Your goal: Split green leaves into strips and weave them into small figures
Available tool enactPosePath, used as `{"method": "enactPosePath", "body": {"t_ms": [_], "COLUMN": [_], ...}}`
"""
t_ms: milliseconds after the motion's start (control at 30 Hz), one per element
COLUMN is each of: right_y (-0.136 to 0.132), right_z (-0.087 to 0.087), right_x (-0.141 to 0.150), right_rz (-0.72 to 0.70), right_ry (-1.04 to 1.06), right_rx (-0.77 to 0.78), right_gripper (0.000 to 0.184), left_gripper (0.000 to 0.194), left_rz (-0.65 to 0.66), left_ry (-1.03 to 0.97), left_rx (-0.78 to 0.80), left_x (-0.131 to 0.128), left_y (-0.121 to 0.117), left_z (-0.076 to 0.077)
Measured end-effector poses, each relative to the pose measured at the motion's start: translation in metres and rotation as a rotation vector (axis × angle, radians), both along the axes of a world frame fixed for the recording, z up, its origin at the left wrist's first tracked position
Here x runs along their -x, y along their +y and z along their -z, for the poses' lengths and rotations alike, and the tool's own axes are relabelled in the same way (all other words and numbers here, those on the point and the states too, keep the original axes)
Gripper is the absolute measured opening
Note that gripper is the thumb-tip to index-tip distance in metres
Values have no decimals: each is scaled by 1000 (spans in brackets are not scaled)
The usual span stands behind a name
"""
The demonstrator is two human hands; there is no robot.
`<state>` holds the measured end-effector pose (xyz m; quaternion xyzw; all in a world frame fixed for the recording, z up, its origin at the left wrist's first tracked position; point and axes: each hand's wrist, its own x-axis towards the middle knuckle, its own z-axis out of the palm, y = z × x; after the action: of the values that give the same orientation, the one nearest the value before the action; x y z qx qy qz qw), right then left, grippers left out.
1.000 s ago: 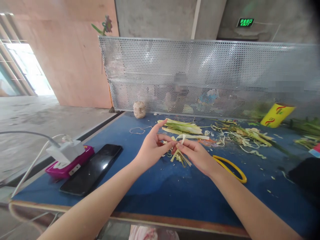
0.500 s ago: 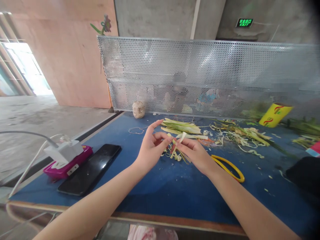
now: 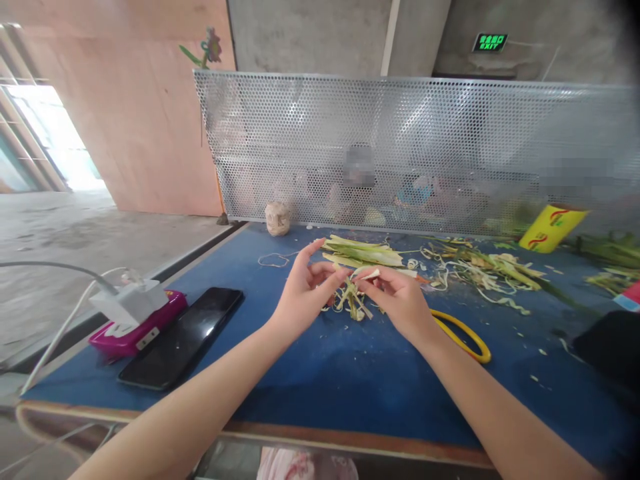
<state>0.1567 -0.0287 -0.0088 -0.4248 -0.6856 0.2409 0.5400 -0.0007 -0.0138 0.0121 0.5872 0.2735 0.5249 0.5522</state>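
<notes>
Fingertips crowd right over the pale strip [image 3: 369,273], so its ends and any fold are hard to make out! The left hand [image 3: 309,287] pinches it from nine o'clock, thumb to fingers; the right hand [image 3: 400,300] grips it from three, fingers curled over. Just under them, at six o'clock, a tangle of shreds [image 3: 356,308]; whether some hang from the grip, I can't tell. Out at four, the right wrist covers part of a smooth yellow loop [image 3: 467,339], and a black item [image 3: 607,347] melts into the dark right edge. Behind the perforated metal screen [image 3: 310,133] at twelve, shapes stay blurred. Texture now: flat, fibrous green stalks [image 3: 367,253] at one o'clock, curly peelings [image 3: 480,267] at two, glossy phone [image 3: 183,337] at eight, all on the blue counter [image 3: 320,380]. And here's the change: half a second ago the strip poked upward; now it lies flatter, towards three.
</notes>
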Motion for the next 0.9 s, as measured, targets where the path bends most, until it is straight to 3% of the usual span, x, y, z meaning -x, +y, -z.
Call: {"method": "enactPosePath", "body": {"t_ms": [133, 333, 567, 800, 900], "right_y": [-1, -2, -3, -1, 0], "right_z": [0, -1, -1, 3, 7], "right_x": [1, 3, 3, 3, 5], "right_rz": [-38, -7, 0, -46, -44], "right_ry": [77, 128, 179, 12, -87], "right_rx": [19, 36, 73, 156, 149], "right_gripper": [11, 13, 14, 26, 27], "left_gripper": [83, 72, 73, 79, 83], "left_rz": [61, 40, 40, -75, -54], "left_ry": [71, 145, 220, 172, 157], "left_rx": [3, -86, -152, -104, -84], "left_x": [-1, -1, 0, 3, 4], "left_y": [2, 2, 1, 4, 4], "left_z": [6, 9, 8, 8, 7]}}
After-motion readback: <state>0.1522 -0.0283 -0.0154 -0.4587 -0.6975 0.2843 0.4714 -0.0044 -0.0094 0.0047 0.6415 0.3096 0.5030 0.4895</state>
